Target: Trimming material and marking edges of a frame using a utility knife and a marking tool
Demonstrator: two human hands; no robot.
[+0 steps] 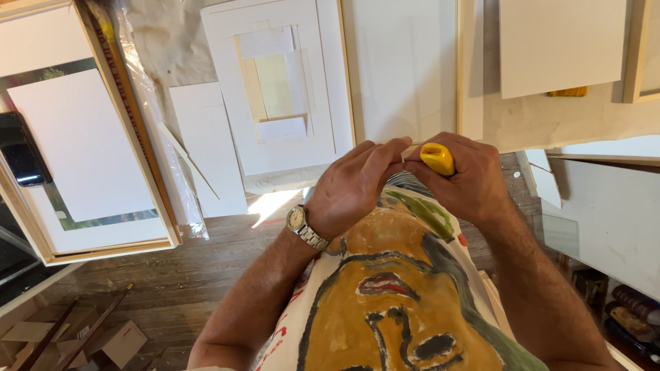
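Both hands raised together, fingertips meeting; left hand (350, 189) pinching, right hand (467, 178) curled in closed grip.

Your right hand (467, 175) covers most of the yellow tool (438, 159); only its rounded end shows, and its tip is hidden behind your left hand (354, 185). The painted canvas (392, 295) runs off the bottom edge. The dark phone (20, 151) is cut by the left edge.
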